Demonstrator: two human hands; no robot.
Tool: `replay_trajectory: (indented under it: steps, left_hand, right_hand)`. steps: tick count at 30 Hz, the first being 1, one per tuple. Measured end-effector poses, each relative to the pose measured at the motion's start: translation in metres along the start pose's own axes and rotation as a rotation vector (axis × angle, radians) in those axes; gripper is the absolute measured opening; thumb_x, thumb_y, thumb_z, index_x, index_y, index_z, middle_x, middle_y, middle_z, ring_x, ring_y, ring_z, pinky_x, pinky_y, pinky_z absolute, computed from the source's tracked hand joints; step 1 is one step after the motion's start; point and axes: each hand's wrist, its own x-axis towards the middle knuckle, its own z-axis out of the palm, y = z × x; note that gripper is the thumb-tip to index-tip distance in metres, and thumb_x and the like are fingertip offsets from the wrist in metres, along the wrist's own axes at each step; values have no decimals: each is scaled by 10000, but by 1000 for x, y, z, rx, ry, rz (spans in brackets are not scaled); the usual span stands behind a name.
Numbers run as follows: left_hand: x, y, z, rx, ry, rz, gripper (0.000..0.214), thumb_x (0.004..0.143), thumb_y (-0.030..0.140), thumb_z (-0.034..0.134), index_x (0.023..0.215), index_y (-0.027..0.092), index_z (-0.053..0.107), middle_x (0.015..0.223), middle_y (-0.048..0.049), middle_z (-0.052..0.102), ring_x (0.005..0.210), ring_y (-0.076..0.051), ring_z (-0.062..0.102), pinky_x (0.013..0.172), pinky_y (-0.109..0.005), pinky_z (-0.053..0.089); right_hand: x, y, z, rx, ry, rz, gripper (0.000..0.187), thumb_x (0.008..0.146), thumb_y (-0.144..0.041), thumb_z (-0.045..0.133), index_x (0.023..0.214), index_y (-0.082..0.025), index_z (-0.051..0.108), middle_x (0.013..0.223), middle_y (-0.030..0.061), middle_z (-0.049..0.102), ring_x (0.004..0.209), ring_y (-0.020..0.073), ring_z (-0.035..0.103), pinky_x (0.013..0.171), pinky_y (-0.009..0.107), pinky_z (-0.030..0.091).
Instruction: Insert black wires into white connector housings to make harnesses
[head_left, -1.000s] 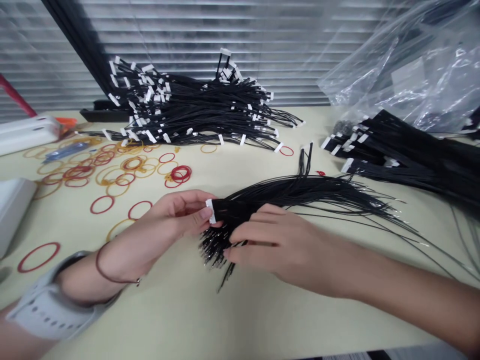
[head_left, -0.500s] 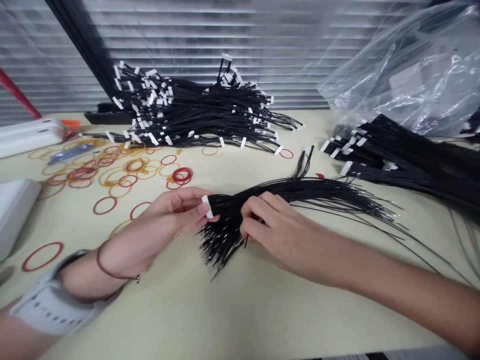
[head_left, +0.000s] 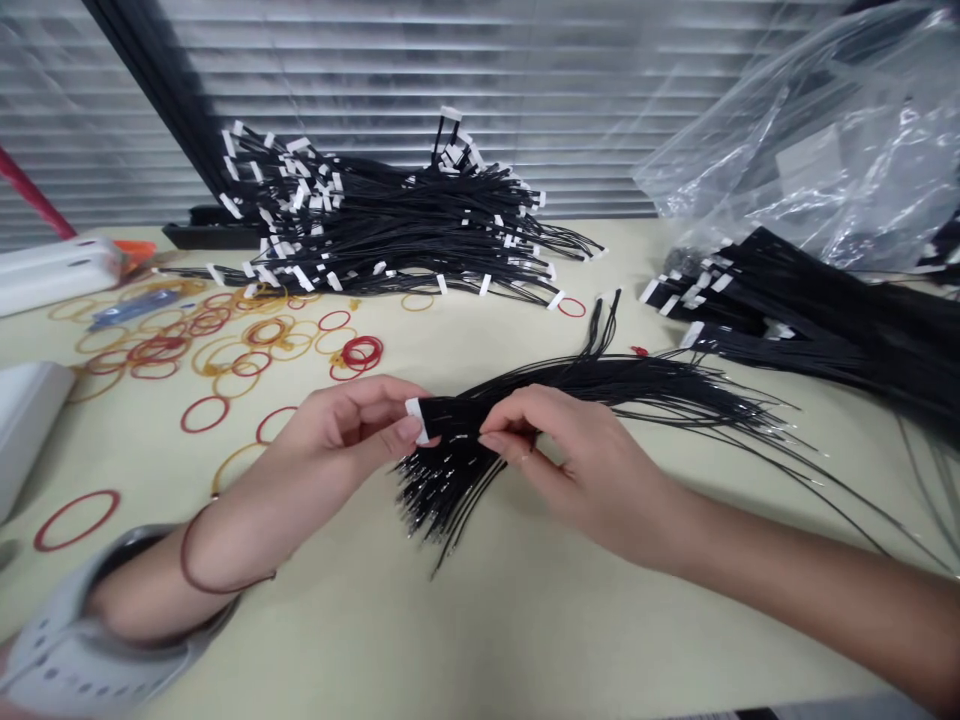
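Note:
A small white connector (head_left: 417, 420) is pinched between the thumb and fingers of my left hand (head_left: 360, 430). Black wires run from its right side toward my right hand (head_left: 577, 460). That hand's thumb and forefinger are closed at a thin black wire (head_left: 466, 436), close to the connector; the exact wire end is hard to make out. Beneath both hands lies a loose bundle of black wires (head_left: 652, 385) with bare metal tips. Its near ends (head_left: 431, 500) fan out below the connector, and its far ends spread to the right.
A pile of finished-looking black cables (head_left: 420, 215) with white connectors lies at the back. Red and yellow rubber bands (head_left: 206, 415) are scattered left. More black cables (head_left: 817, 310) lie right, before a clear plastic bag (head_left: 847, 150). A white box (head_left: 30, 410) stands at the left edge.
My right hand has shifted slightly, its thumb and forefinger now extended in a pinch nearer the connector. My left hand keeps hold of the connector, which is tilted a little differently.

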Motion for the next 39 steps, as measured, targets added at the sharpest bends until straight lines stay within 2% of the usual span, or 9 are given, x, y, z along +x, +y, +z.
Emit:
replay_trajectory:
  steps: [6,15,21,27,39]
  left_hand:
    - [-3,0,4,37,-73,-17,101,785,201,589,886,196,601,791,21,673,733,-95,586,638,-146,438]
    - [-7,-4,7,54,-67,-67,150,757,237,621,902,199,618,759,6,677,678,-107,582,562,-159,438]
    - [-5,-2,9,3,-54,-103,131,742,180,625,873,186,631,710,18,656,655,-88,576,569,-136,442]
    - [-4,-2,11,11,-66,-106,139,745,187,618,883,190,630,717,10,654,655,-96,574,566,-149,445]
    - [-3,-6,11,47,-67,-138,177,723,219,636,896,185,641,713,-1,664,636,-104,563,545,-159,442]
  right_hand:
    - [-1,-3,3,-172,64,-131,85,823,-91,472,804,-141,538,726,-7,577,676,101,459,643,227,359]
    - [-1,0,10,-308,80,-286,143,842,-116,434,748,-118,541,649,-1,544,582,99,384,579,245,324]
    - [-2,2,10,-380,35,-308,153,850,-117,412,750,-122,528,646,1,505,597,108,366,579,256,317]
    - [-5,0,10,-487,44,-381,180,835,-75,388,733,-127,526,634,14,477,598,124,337,576,268,310]
    - [-1,4,3,-469,-77,-446,186,771,11,386,729,-128,503,674,17,464,617,118,329,613,252,341]
